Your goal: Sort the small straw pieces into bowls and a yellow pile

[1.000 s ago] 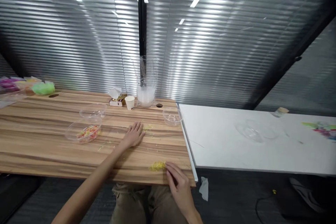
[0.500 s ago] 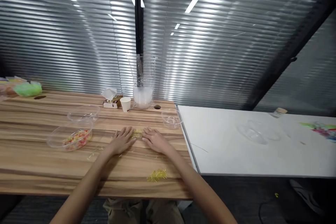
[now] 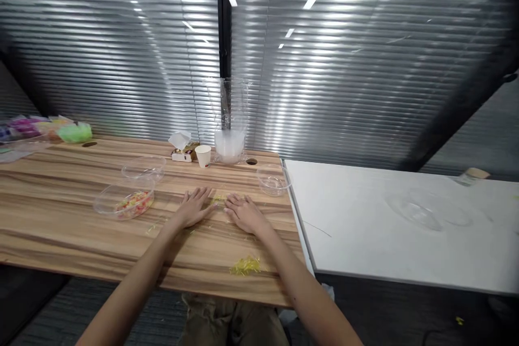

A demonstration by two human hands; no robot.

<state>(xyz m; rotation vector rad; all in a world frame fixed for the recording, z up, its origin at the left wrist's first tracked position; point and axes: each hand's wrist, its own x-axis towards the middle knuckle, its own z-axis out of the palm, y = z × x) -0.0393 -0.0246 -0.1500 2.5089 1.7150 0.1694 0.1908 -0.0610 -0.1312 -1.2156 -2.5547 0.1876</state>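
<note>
My left hand lies palm down on the wood-grain table, its fingers stretched out. Opposite it, my right hand also rests flat with fingers extended. Between the two hands are thin yellow pieces, partly covered by the fingers; they look like short strips or tubes, too small to name. A loose heap of similar yellow pieces lies nearer the front edge, left of my right forearm. More scattered bits show by my left wrist.
Left stands a clear bowl with red and yellow pieces, another clear bowl behind it. A tissue box, paper cup and clear bag with white contents line the back. A clear bowl sits right, beside a white table.
The view has swung a little to the left, so things appear shifted right. My hands stay flat on the table, and the gap between them looks slightly narrower.
</note>
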